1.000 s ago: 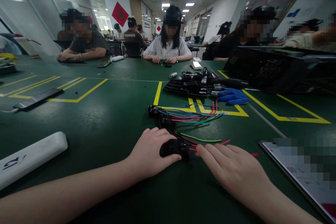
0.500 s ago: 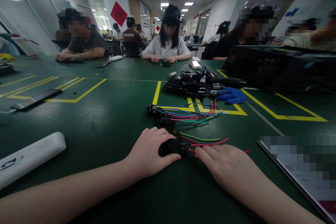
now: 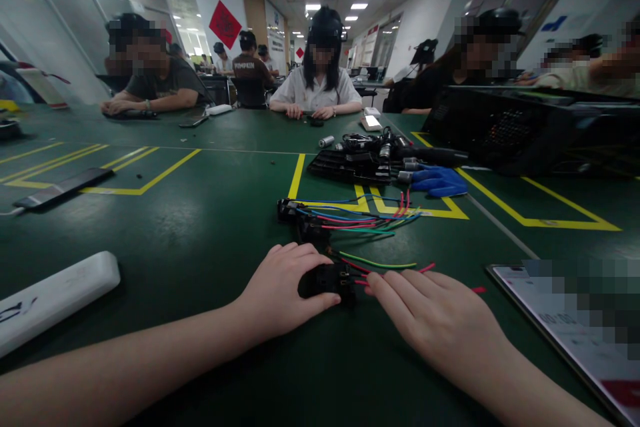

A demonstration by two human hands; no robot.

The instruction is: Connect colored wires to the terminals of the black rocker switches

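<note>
On the green table my left hand (image 3: 283, 290) curls round a small black connector block (image 3: 327, 279), thumb under it and fingers over its left end. Red and green wires (image 3: 380, 265) run out of the block to the right. My right hand (image 3: 430, 320) lies flat, fingers stretched out over the red wires just right of the block, touching them. Two more black connectors with blue, red and green wires (image 3: 345, 220) lie a little farther away on the table.
A white bar (image 3: 55, 297) lies at the near left, a flat dark device (image 3: 60, 188) beyond it. A phone or card (image 3: 565, 330) sits at the near right. Black parts, cylinders and a blue glove (image 3: 440, 181) lie farther off. Several people sit across the table.
My right hand has slid slightly left toward the connector block, covering more of the red wires. My left hand keeps its hold on the block.
</note>
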